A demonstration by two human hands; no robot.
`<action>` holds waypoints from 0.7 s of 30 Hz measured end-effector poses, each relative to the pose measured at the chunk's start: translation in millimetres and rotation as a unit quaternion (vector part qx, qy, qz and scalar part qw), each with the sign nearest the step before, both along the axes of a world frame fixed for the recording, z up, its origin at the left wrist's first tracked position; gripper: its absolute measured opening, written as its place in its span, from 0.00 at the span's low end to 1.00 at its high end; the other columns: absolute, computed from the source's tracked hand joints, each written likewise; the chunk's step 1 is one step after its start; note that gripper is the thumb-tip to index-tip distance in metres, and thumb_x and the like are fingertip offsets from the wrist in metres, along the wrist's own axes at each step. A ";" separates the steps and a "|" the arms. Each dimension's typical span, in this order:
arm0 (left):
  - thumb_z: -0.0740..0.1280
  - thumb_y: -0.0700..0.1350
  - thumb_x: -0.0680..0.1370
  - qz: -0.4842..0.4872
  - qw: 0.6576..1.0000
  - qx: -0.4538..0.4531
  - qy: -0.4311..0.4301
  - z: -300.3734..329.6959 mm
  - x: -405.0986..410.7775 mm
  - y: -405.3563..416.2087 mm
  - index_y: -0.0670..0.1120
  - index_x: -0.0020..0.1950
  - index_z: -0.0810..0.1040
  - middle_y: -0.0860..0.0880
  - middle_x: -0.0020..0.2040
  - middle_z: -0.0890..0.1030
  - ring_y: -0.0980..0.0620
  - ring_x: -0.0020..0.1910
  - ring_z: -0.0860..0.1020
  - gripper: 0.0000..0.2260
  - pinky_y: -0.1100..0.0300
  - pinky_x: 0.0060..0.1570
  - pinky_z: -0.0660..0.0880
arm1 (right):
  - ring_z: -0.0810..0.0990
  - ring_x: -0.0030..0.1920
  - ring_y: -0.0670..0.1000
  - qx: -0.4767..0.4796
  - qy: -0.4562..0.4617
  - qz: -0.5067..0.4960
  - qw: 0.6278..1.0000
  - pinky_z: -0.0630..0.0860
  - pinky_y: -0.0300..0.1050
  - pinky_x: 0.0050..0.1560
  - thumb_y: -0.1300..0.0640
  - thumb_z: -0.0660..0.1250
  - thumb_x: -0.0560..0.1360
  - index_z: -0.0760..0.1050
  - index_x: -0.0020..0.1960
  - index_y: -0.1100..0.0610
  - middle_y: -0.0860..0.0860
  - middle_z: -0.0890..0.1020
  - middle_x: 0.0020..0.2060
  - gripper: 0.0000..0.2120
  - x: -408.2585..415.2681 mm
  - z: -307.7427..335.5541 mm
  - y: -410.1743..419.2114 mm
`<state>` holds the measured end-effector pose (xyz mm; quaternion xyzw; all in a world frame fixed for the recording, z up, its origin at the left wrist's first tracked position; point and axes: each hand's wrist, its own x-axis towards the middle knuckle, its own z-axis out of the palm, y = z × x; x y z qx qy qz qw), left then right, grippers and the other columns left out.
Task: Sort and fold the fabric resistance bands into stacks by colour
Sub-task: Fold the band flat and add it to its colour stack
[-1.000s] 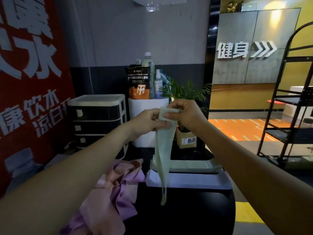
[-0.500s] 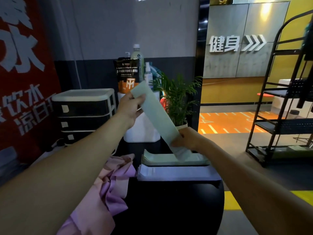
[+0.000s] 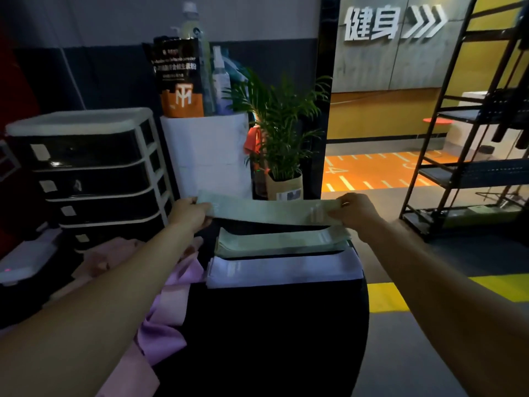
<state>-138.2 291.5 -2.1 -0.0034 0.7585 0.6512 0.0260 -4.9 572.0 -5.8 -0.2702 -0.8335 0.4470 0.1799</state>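
Now I've swung the green band (image 3: 266,210) from its slant to level, stretched flat between my left hand (image 3: 190,214) and right hand (image 3: 355,213), each grip pinching an end; it hovers just above the green stack (image 3: 280,242) on the desk (image 3: 272,325), ready to lay down, I judge

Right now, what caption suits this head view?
Both hands hold a green band flat above the green stack.

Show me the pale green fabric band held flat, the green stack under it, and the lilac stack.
pale green fabric band (image 3: 266,209), head view, middle.
green stack (image 3: 274,242), head view, top.
lilac stack (image 3: 286,270), head view, top.
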 end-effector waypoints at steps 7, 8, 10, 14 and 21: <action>0.67 0.36 0.72 -0.027 0.971 -0.230 0.066 -34.1 -8.9 13.3 0.40 0.44 0.79 0.39 0.46 0.82 0.40 0.45 0.81 0.03 0.53 0.48 0.76 | 0.78 0.54 0.59 0.067 -0.006 -0.081 0.994 0.69 0.41 0.43 0.63 0.68 0.72 0.78 0.55 0.63 0.59 0.80 0.54 0.12 -13.5 -27.3 13.2; 0.67 0.37 0.72 -0.037 0.964 -0.253 0.072 -37.4 -8.9 13.1 0.40 0.46 0.80 0.39 0.47 0.82 0.41 0.48 0.80 0.05 0.56 0.46 0.75 | 0.78 0.54 0.59 0.080 -0.013 -0.079 0.994 0.69 0.41 0.44 0.63 0.68 0.72 0.78 0.55 0.63 0.59 0.80 0.54 0.12 -14.3 -29.9 13.2; 0.68 0.38 0.72 -0.045 0.950 -0.298 0.082 -41.8 -8.2 11.6 0.40 0.50 0.81 0.43 0.50 0.82 0.44 0.51 0.79 0.08 0.62 0.46 0.69 | 0.77 0.54 0.59 0.095 -0.025 -0.074 0.992 0.70 0.43 0.46 0.65 0.66 0.72 0.77 0.55 0.63 0.59 0.80 0.53 0.12 -15.6 -35.5 13.8; 0.72 0.40 0.69 -0.045 0.933 -0.344 0.091 -43.4 -7.0 6.3 0.43 0.49 0.82 0.46 0.49 0.82 0.49 0.46 0.77 0.09 0.64 0.45 0.67 | 0.77 0.52 0.59 0.117 -0.036 -0.072 0.990 0.72 0.46 0.47 0.68 0.64 0.71 0.77 0.53 0.63 0.60 0.80 0.51 0.11 -15.7 -45.9 12.9; 0.73 0.37 0.69 -0.083 0.936 -0.326 0.099 -42.9 -0.4 3.9 0.41 0.50 0.79 0.47 0.43 0.78 0.51 0.43 0.75 0.11 0.64 0.44 0.66 | 0.76 0.52 0.61 0.147 -0.051 -0.062 0.986 0.71 0.47 0.46 0.69 0.63 0.72 0.75 0.55 0.63 0.60 0.79 0.52 0.12 -18.4 -52.9 11.0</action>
